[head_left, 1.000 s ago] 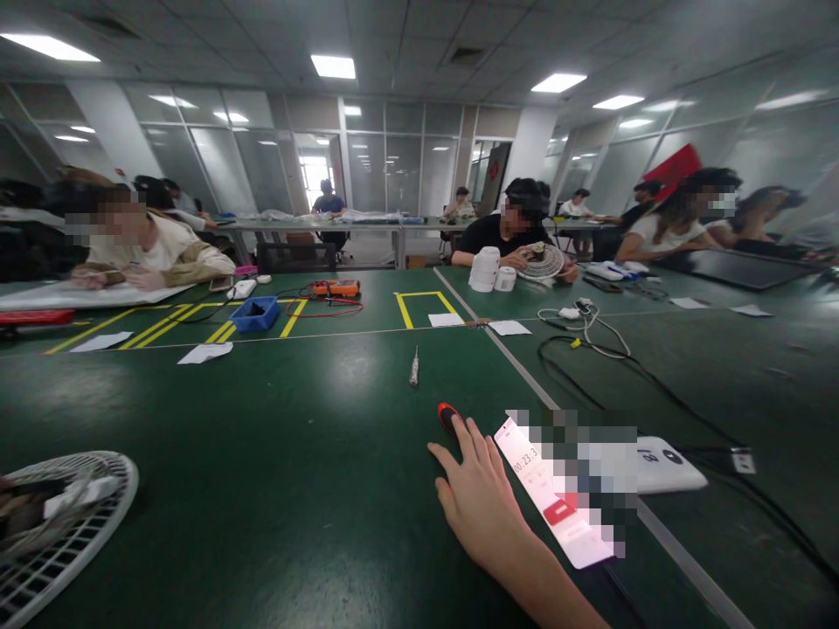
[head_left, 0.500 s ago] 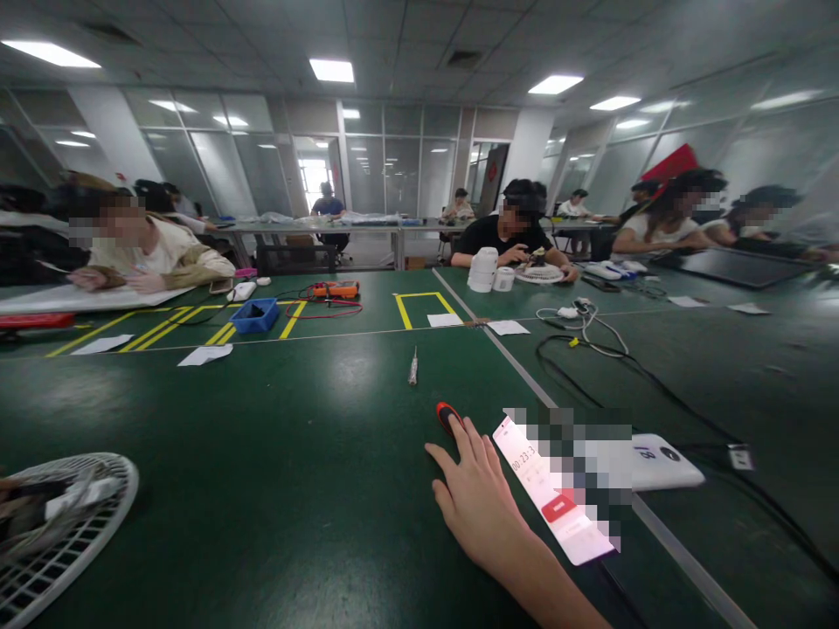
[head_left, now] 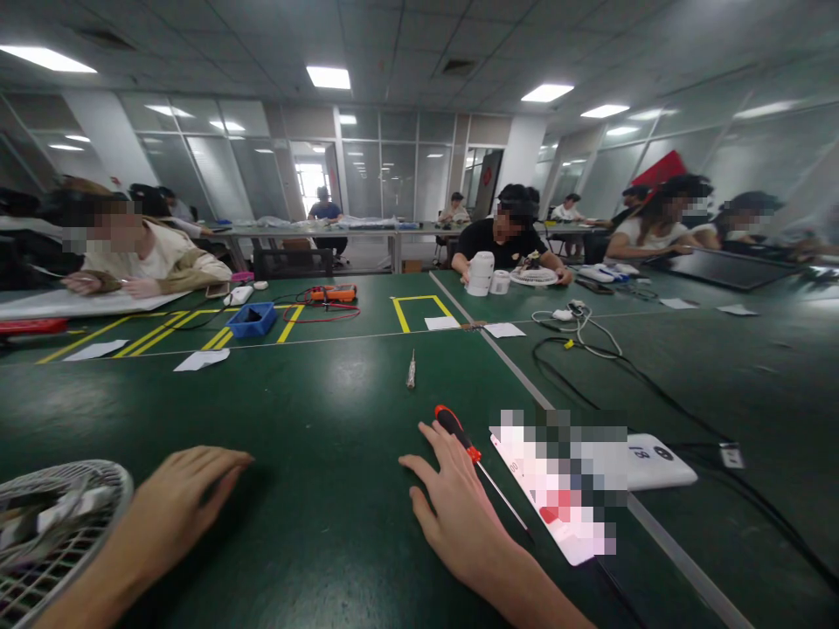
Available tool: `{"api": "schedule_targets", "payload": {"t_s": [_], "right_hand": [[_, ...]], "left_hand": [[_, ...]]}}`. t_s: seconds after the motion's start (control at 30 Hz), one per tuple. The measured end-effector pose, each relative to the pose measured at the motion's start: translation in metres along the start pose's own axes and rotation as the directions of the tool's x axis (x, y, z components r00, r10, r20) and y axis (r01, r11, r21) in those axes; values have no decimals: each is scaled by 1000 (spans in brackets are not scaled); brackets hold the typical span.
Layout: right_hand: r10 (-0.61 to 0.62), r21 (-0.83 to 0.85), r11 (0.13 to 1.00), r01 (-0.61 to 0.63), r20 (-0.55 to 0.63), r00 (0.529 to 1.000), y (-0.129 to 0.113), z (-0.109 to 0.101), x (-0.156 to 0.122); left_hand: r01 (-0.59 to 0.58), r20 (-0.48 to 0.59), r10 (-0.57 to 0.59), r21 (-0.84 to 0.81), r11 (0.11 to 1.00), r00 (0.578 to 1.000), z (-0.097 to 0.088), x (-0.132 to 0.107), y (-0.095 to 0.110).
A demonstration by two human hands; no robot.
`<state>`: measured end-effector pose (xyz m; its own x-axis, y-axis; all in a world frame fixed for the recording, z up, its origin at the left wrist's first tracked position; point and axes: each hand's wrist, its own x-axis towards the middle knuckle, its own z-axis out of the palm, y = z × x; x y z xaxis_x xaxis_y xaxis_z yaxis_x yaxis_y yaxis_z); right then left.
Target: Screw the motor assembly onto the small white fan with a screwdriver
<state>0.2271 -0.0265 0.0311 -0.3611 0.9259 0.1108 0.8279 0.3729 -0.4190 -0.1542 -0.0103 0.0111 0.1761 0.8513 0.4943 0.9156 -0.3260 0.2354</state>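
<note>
My right hand (head_left: 452, 507) is over the green table with its fingers spread and nothing in them. Just beside it lies a screwdriver (head_left: 457, 432) with a red and black handle, its shaft pointing toward me. A small clear-handled screwdriver (head_left: 411, 374) rests farther forward. To the right of my right hand is a lit phone (head_left: 580, 549), partly blurred out. My left hand (head_left: 190, 489) holds nothing; its fingers are stretched out and the thumb stands apart. Close to its wrist, at the left edge, sits a white round grille (head_left: 121, 489) with tangled parts in it.
A white device marked 18 (head_left: 655, 461) lies behind the phone. Black cables (head_left: 685, 402) run across the right side. Farther off are a blue bin (head_left: 253, 325), an orange multimeter (head_left: 334, 293) and paper slips (head_left: 201, 360). Several people sit around the tables.
My left hand has come into view from the lower left. My right hand has shifted slightly left, off the red and black screwdriver, whose shaft now shows.
</note>
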Motion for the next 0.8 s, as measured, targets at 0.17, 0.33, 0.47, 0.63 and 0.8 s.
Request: {"api": "schedule_targets", "payload": {"t_s": [0.17,0.33,0.47,0.63,0.8], "right_hand": [[-100,48,994,100,9,995,-3,18,-3],[-48,18,999,47,42,998,-4,24,-3],[8,18,1000,-9,58,998,-4,21,-2],[63,-23,998,-61,123,990,-7,16,-3],[60,-21,998,-57,187,981,-9,12,-4]], "left_hand": [[-299,108,317,-160,941,942,75,16,84],[-342,111,370,-212,916,922,98,30,146],[-320,214,357,-190,928,909,106,29,159],[-333,343,379,-187,924,860,107,28,158],[-380,376,410,-155,912,831,99,23,144]]}}
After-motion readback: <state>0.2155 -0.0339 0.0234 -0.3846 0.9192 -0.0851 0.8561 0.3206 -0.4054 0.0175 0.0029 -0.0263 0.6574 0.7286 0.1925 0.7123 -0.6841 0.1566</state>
